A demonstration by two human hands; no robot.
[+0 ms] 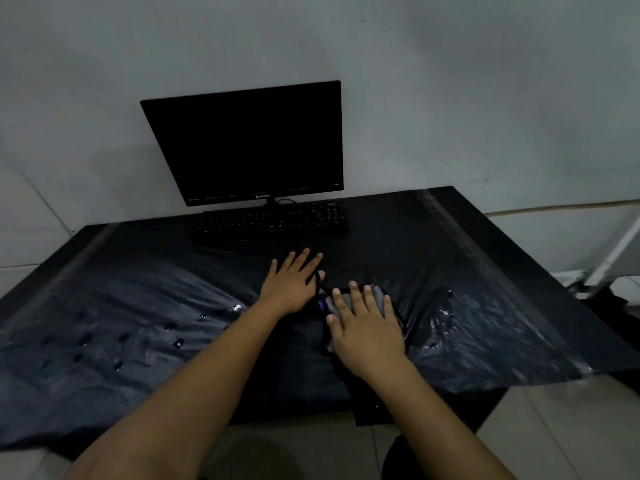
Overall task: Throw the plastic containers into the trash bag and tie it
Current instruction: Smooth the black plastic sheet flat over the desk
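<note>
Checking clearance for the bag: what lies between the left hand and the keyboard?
Head view: only bare black table between left hand and keyboard.

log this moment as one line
left hand: flat on trash bag | right hand: flat on grey packet | bag: spread, untied

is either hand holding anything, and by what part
Nothing is gripped. The right hand lies flat on a grey object; the left hand lies flat on the black plastic sheet.

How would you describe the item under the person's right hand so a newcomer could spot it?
Start at the dark monitor, then come down past the keyboard to the right hand. It rests flat on a folded black trash bag, glossier and thicker than the sheeting around it.
</note>
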